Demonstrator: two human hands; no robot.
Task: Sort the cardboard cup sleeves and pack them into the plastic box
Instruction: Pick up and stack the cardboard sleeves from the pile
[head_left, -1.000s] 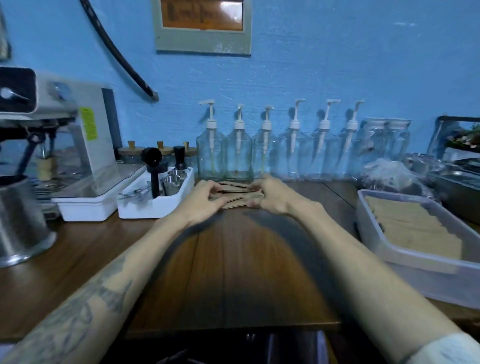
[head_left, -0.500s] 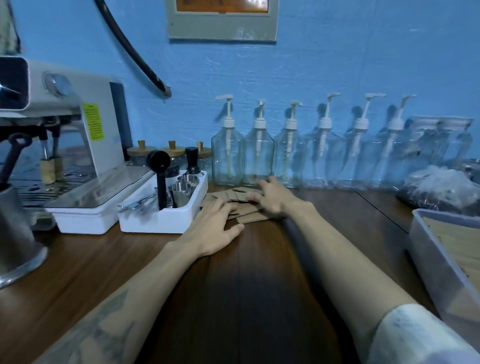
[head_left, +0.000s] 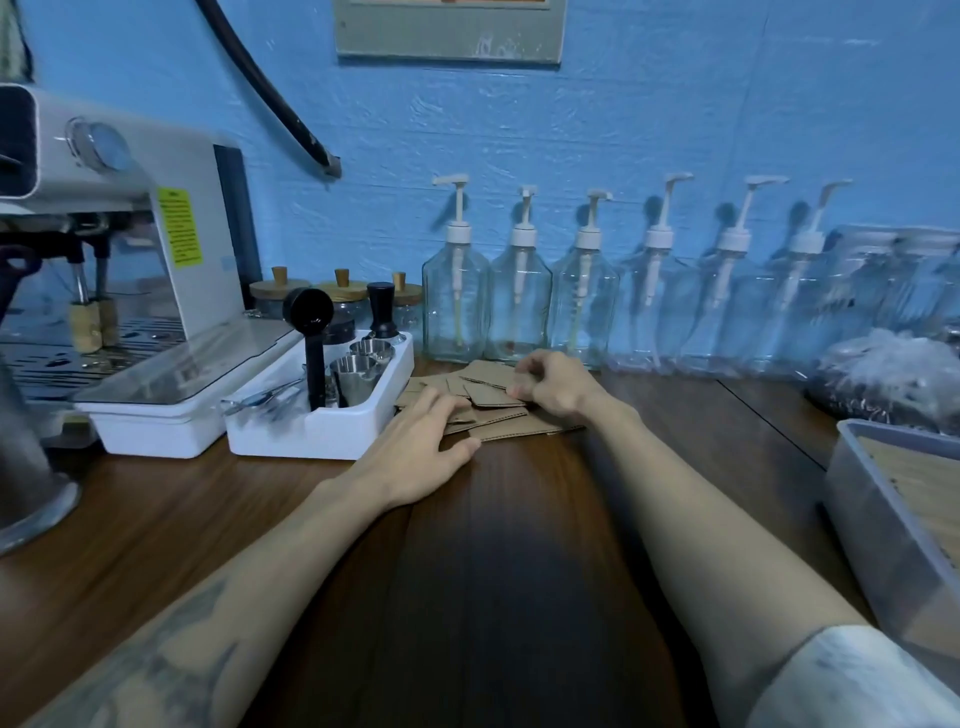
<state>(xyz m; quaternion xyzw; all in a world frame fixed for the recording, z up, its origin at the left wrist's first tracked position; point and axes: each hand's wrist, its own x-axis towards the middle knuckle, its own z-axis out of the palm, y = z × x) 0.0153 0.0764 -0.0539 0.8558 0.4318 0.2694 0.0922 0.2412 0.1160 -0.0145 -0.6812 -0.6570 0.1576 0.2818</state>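
Nearest you, your two forearms run forward over the dark wooden counter (head_left: 493, 571) and meet at the loose pile of cardboard sleeves (head_left: 498, 413), so take that pile as your landmark. It lies flat on the counter, fanned and overlapping rather than squared, which is likely why both hands are on it: one to steady, one to pick out

Your left hand (head_left: 415, 457) sits at the near left corner of the pile, palm down. Its fingers (head_left: 441, 410) are straight and slightly spread, lying on top of the sleeves, with the thumb along the pile's near edge. It seems to be pinning the heap so it does not slide while the other hand works

Your right hand (head_left: 558, 387) is over the far right part of the pile. Its fingers are curled in, and the tips look to be pinching the edge of an upper sleeve, as if to peel it off; the exact contact is small in view, so treat that as likely rather than sure

To the right of the pile, well apart at the frame edge, the plastic box (head_left: 862, 493) already holds a flat layer of sleeves. Just left of the pile stands the white tray (head_left: 311, 436) of metal cups and tools. Beyond the pile, against the blue wall, a row of clear pump bottles (head_left: 519, 306) stands upright
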